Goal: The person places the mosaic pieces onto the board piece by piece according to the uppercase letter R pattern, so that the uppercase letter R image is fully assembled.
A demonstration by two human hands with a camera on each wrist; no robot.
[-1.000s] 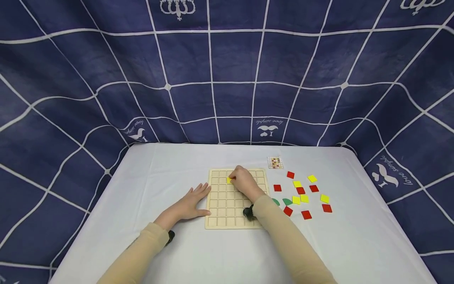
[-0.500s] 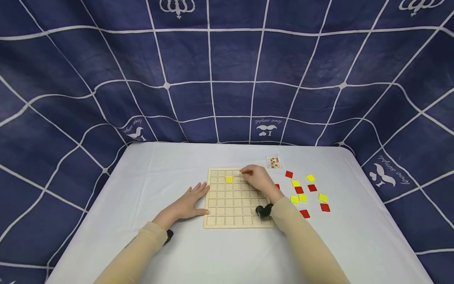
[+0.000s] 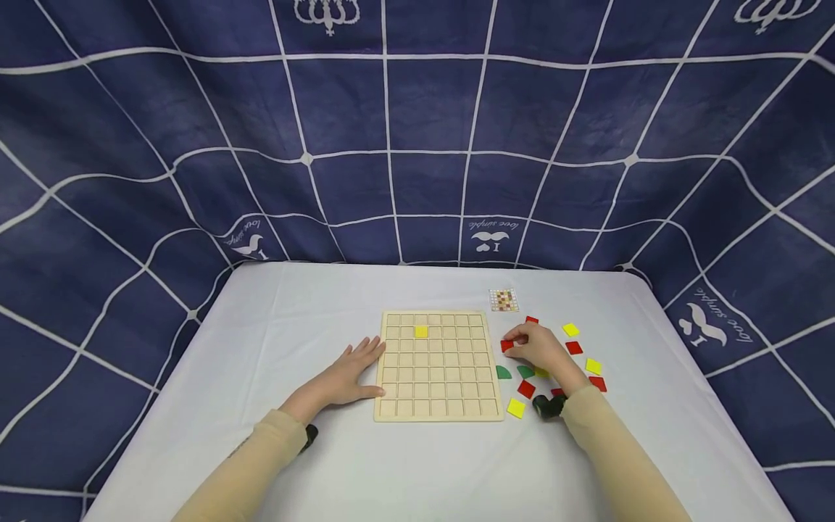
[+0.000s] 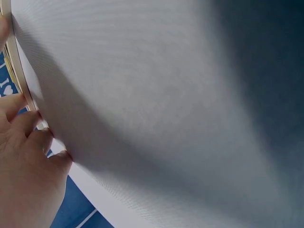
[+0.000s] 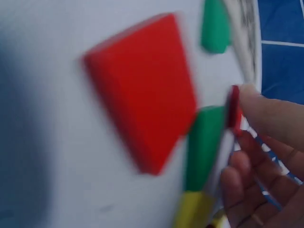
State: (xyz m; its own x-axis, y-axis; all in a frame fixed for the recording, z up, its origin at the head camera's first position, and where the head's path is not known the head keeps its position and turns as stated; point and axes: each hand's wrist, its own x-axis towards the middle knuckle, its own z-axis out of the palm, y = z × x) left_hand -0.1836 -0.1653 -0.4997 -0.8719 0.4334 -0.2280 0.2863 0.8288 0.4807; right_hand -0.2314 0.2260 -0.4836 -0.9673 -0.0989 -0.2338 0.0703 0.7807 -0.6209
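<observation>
A wooden grid board lies on the table with one yellow square tile in a cell of its second row. My left hand rests with spread fingers against the board's left edge; the left wrist view shows its fingertips along that side. Right of the board, my right hand pinches a red square tile between thumb and fingers. In the right wrist view that tile appears edge-on at the thumb tip, somewhat blurred. Another red tile looms large near that camera.
Loose pieces lie around the right hand: green quarter-circles, red tiles and yellow tiles. A small printed pattern card lies behind the board's right corner. A dark blue curtain hangs behind the white table.
My right hand has left the board, where the yellow tile now shows uncovered, and moved right to the red tile beside the board. The left hand has stayed in place.
</observation>
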